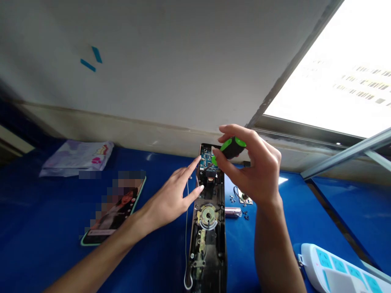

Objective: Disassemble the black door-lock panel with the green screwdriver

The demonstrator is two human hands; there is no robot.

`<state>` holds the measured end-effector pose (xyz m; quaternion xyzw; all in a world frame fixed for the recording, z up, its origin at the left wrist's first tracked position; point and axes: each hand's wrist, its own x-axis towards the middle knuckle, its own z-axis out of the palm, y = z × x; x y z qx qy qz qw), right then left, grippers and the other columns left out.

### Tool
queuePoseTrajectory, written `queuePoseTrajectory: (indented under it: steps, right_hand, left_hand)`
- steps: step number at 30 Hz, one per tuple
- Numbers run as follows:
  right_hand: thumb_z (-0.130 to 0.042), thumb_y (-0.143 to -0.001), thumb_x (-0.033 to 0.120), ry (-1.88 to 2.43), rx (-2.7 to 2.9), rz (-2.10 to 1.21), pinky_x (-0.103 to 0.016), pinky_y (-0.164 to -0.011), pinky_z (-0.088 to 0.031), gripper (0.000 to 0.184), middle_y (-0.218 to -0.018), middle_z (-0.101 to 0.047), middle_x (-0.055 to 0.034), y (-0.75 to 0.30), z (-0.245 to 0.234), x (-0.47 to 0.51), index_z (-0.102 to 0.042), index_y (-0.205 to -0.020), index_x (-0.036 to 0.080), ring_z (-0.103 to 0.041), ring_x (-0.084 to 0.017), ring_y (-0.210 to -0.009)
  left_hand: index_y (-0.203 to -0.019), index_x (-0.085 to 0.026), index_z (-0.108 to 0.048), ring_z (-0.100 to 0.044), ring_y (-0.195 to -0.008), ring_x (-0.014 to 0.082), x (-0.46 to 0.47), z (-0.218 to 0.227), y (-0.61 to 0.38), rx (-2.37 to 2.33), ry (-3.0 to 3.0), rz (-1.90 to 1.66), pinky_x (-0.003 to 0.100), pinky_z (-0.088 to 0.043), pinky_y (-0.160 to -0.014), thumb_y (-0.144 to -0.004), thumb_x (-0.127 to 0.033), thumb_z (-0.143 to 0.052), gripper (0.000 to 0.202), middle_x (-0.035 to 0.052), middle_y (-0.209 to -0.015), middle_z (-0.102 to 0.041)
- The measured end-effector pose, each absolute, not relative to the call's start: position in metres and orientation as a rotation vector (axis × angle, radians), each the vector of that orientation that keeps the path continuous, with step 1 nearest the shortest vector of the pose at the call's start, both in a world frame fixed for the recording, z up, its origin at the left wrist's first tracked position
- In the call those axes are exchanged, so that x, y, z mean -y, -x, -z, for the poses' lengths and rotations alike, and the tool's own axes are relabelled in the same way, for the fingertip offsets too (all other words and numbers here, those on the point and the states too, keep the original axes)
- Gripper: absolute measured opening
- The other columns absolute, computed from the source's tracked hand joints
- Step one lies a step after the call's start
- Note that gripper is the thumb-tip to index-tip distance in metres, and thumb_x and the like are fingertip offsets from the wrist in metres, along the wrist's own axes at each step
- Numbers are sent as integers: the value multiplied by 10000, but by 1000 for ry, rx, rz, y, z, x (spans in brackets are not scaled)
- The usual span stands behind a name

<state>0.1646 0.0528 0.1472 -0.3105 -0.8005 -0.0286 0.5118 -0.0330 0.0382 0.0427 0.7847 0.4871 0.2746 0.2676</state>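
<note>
A long black device casing (pixel 210 248), opened up, lies on the blue table in front of me. Inside it are a blue circuit board (pixel 206 156) at the far end and a round speaker (pixel 208 215) near the middle. My right hand (pixel 256 162) grips a green-and-black screwdriver (pixel 232 148), its shaft slanting down to the left over the circuit board. Whether the tip touches a screw is too small to tell. My left hand (pixel 174 195) is open, its fingertips resting on the casing's left edge beside the board. A thin white cable (pixel 186 244) runs along that side.
Right of the casing lie a pinkish cylinder (pixel 233 212), several small screws (pixel 232 199) and a small part with wires (pixel 245 197). A phone (pixel 117 211) and a plastic packet (pixel 77 156) are at left. A white power strip (pixel 339 268) sits at lower right.
</note>
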Motion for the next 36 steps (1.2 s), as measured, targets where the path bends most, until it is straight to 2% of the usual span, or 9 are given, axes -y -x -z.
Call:
queuePoseTrajectory:
  steps: [6, 9, 14, 18, 20, 24, 28, 32, 36]
  right_hand:
    - [-723, -895, 120, 739, 1925, 81, -317, -754, -627, 333, -1001, -767, -40, -164, -147, -52, -678, -1214, 203, -723, -166, -848]
    - [-725, -898, 121, 736, 1937, 91, -303, -757, -619, 335, -1003, -763, -39, -164, -147, -51, -674, -1221, 192, -706, -150, -823]
    - [-749, -918, 186, 811, 1903, 208, -269, -642, -580, 197, -887, -745, -19, -156, -145, -51, -699, -1108, 189, -636, -110, -673]
    - [-772, -918, 238, 865, 1814, 253, -247, -604, -558, 109, -832, -738, -5, -146, -144, -52, -692, -979, 197, -620, -94, -626]
    - [-704, -960, 208, 890, 1844, 208, -251, -642, -564, 66, -856, -744, -6, -145, -146, -52, -685, -1023, 199, -622, -93, -646]
    - [-548, -1000, 129, 914, 1980, 61, -258, -716, -557, 223, -930, -728, -13, -151, -155, -49, -645, -1193, 186, -612, -94, -699]
    - [-525, -977, 108, 857, 2059, -47, -251, -714, -532, 280, -954, -707, -12, -155, -161, -47, -628, -1229, 177, -590, -89, -715]
    - [-615, -993, 227, 978, 1873, 159, -271, -631, -500, 95, -839, -738, 5, -148, -153, -51, -687, -1053, 215, -552, -90, -613]
    - [-668, -968, 268, 1126, 1680, 390, -288, -548, -430, 63, -644, -656, 36, -136, -147, -51, -704, -933, 230, -509, -95, -526]
  left_hand:
    - [-1544, -248, -478, -561, -1419, 243, -43, -45, 29, -1208, -2050, -847, 388, -434, -1217, -1010, -365, -574, 554, 58, -1532, -599]
    - [-1464, -242, -566, -640, -1311, 242, -42, -47, 28, -1199, -2053, -858, 383, -496, -1151, -1015, -350, -568, 461, 61, -1412, -679]
    - [-1463, -258, -562, -639, -1304, 255, -42, -45, 27, -1155, -2019, -890, 420, -499, -1151, -1010, -334, -590, 460, 65, -1410, -673]
    - [-1525, -305, -475, -664, -1263, 251, -42, -36, 26, -1063, -1818, -984, 411, -565, -1084, -980, -338, -653, 575, 67, -1419, -664]
    - [-1548, -315, -440, -682, -1222, 244, -41, -31, 25, -1021, -1725, -1036, 401, -589, -1052, -964, -325, -678, 631, 67, -1358, -687]
    - [-1561, -301, -427, -687, -1180, 238, -40, -24, 24, -962, -1642, -1098, 411, -590, -1052, -943, -289, -700, 675, 61, -1235, -713]
    - [-1557, -295, -427, -688, -1161, 229, -40, -23, 24, -947, -1604, -1110, 420, -574, -1071, -938, -283, -707, 680, 65, -1228, -705]
    - [-1549, -274, -427, -693, -1153, 239, -40, -27, 23, -954, -1556, -1099, 445, -567, -1078, -924, -279, -717, 688, 77, -1200, -700]
    - [-1536, -276, -431, -736, -983, 208, -38, -30, 21, -959, -1487, -1086, 427, -624, -970, -906, -270, -726, 695, 71, -1176, -673]
